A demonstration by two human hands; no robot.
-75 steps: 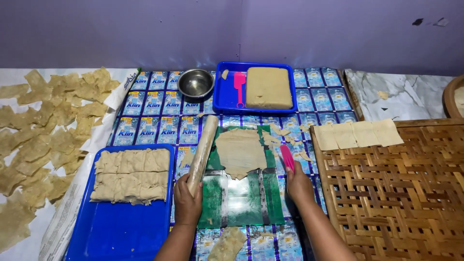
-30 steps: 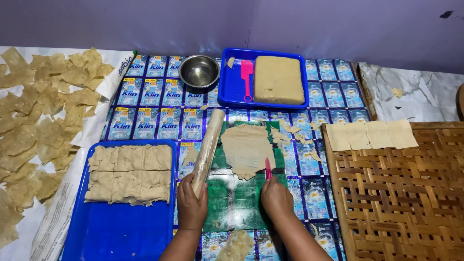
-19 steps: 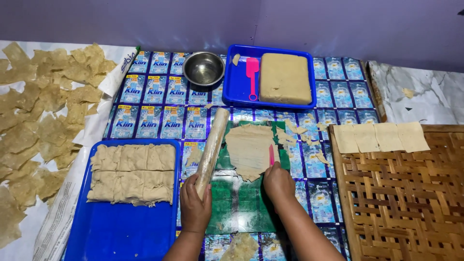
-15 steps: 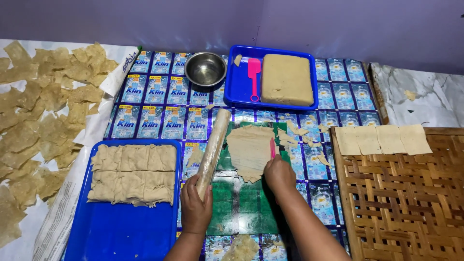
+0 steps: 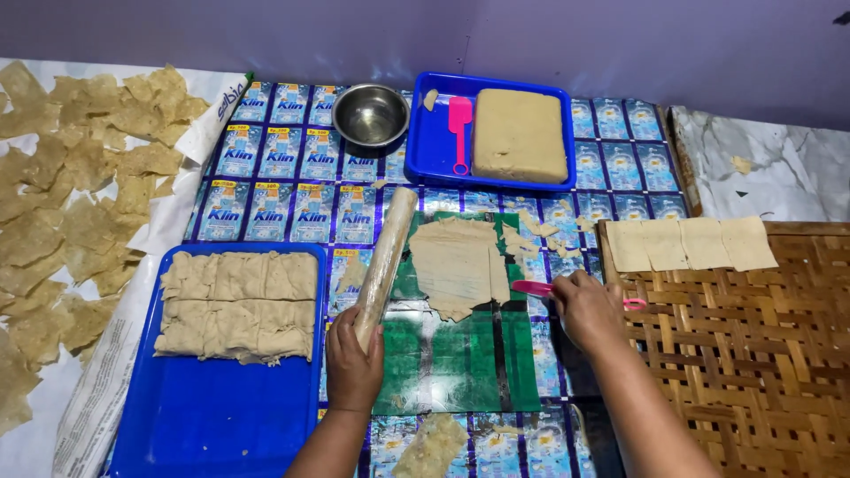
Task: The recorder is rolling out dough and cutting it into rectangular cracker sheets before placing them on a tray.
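My left hand (image 5: 352,358) grips the near end of a long dough-dusted rolling pin (image 5: 383,261) that lies slanted on the mat. My right hand (image 5: 589,310) holds a pink cutter (image 5: 531,288), its blade pointing left beside a thin rolled dough sheet (image 5: 456,265) on a green plastic sheet (image 5: 460,354). The sheet's right edge looks trimmed, and small dough scraps (image 5: 536,226) lie above my right hand.
A blue tray (image 5: 217,403) at the left holds several stacked dough squares (image 5: 237,304). A far blue tray (image 5: 438,146) holds a dough block (image 5: 520,134) and a pink scraper (image 5: 459,133). A steel bowl (image 5: 370,113) stands beside it. Cut sheets (image 5: 689,243) rest on a woven mat (image 5: 761,354). Dried pieces (image 5: 71,212) cover the left.
My right hand has moved from the dough sheet's lower edge out to its right side, toward the woven mat, still holding the pink cutter. My left hand stays on the rolling pin.
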